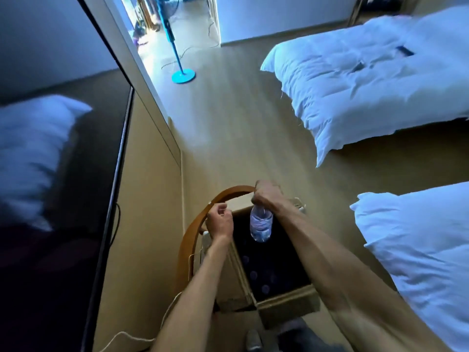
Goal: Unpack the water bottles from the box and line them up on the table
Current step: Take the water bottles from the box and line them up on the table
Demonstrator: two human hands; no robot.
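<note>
Unpacking is mid-lift: right hand [266,196] grips a bottle [261,224] by its top, hanging below the fist above the open box [284,298]; left hand [219,219], beside it, looks loosely curled and empty; next, carrying it to the table.

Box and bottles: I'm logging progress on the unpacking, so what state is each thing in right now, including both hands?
Box: open, flaps folded out, more bottles standing inside.
Bottle: lifted above the box, hanging upright, cap end up.
Right hand: grips the bottle by its top.
Left hand: fingers curled; whether it holds anything can't be told.
Bottles in the box: upright, caps on, dimly visible.
Fan: standing; running or not can't be told.
</note>
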